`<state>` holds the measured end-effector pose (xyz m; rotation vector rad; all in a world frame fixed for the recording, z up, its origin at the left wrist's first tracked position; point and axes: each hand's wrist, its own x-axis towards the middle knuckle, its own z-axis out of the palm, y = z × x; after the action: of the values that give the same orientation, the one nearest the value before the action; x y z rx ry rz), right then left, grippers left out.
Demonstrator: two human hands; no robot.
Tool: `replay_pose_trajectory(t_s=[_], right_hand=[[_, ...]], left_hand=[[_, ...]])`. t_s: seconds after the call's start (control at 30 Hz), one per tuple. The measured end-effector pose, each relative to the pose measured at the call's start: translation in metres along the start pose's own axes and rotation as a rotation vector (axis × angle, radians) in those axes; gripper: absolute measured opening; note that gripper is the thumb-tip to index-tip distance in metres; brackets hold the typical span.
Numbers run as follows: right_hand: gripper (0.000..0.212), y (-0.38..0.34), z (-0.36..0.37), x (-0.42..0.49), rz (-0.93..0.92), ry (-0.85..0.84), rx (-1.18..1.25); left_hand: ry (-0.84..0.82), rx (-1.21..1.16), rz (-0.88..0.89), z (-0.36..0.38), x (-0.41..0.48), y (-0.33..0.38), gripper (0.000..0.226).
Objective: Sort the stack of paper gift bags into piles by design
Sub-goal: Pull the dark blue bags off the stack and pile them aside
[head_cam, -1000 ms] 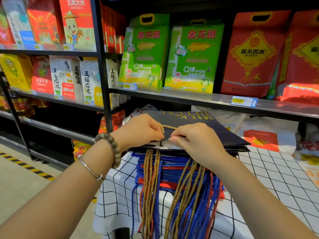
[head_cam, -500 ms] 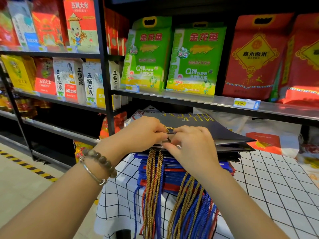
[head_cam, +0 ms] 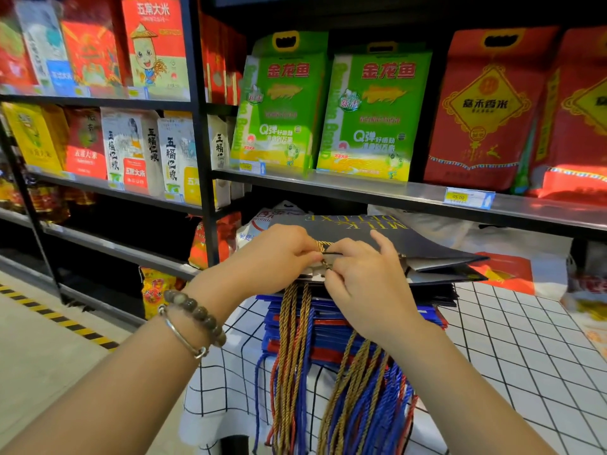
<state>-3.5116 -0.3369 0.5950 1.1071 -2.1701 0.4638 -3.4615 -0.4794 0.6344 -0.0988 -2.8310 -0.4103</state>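
- Fingers (head_cam: 312, 257) of left hand (head_cam: 276, 257) pinched narrow on the gold cord handle (head_cam: 320, 246) at the near edge of the top dark bag (head_cam: 410, 244), frame centre.
- Right hand (head_cam: 364, 284) fingertips pinched on the same spot, touching the left-hand fingers; index finger raised off the bag.
- Top dark bag lies flat, gold lettering on its face, far edge tilted slightly up.
- It sits on the stack of paper gift bags (head_cam: 328, 323): dark ones on top, blue and red ones below, centre to lower centre.
- Loose cord handles (head_cam: 361, 389), gold, blue, red, hang off the near side of the stack, over the table edge.
- Stack rests on a white grid-pattern tablecloth (head_cam: 525, 349), lower right.
- Left wrist: bead bracelet (head_cam: 197, 315) plus metal bangle (head_cam: 182, 336).
- Behind: black shelving (head_cam: 377, 188) with green rice bags (head_cam: 371, 116) upper centre, red ones (head_cam: 486, 110) upper right.
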Motion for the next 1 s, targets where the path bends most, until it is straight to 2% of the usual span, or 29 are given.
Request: replay_pose_trajectory(t_s=[0.07,0.17,0.2,0.33,0.43,0.57,0.63,0.77,0.83,0.93,1.0], right_hand=[[0.046,0.002,-0.002,-0.002,0.005,-0.008,-0.001],[0.041,0.005,-0.001,-0.003,-0.007,0.037,-0.029],[0.039,0.005,0.0,-0.003,-0.007,0.05,-0.026],[0.039,0.007,0.003,-0.003,-0.01,0.079,0.012],[0.035,0.007,0.002,-0.003,-0.01,0.071,0.045],[0.033,0.009,-0.009,-0.002,0.013,-0.043,0.106],[0.026,0.013,-0.015,-0.002,0.044,-0.128,0.097],[0.034,0.013,-0.013,0.004,0.013,-0.266,-0.01],[0.032,0.014,-0.013,0.009,-0.011,-0.269,-0.07],[0.031,0.017,-0.016,0.019,-0.047,-0.225,-0.175],[0.029,0.018,-0.018,0.028,-0.065,-0.139,-0.217]], left_hand=[[-0.018,-0.055,-0.015,-0.002,0.0,0.001,0.029],[-0.062,-0.386,-0.096,-0.005,0.0,0.004,0.04],[-0.071,-0.428,-0.121,-0.005,0.002,0.006,0.041],[-0.054,-0.273,-0.193,0.001,0.011,0.011,0.031],[0.007,-0.345,-0.269,0.002,0.017,0.009,0.027],[0.059,-0.441,-0.407,0.004,0.021,0.0,0.024],[0.072,-0.472,-0.419,0.005,0.02,-0.003,0.025],[0.084,-0.47,-0.384,0.003,0.018,-0.003,0.025],[0.197,-0.378,-0.337,0.001,0.016,-0.002,0.026],[0.563,-0.335,-0.227,-0.001,0.004,0.003,0.03],[0.65,-0.365,-0.146,0.0,-0.006,0.01,0.039]])
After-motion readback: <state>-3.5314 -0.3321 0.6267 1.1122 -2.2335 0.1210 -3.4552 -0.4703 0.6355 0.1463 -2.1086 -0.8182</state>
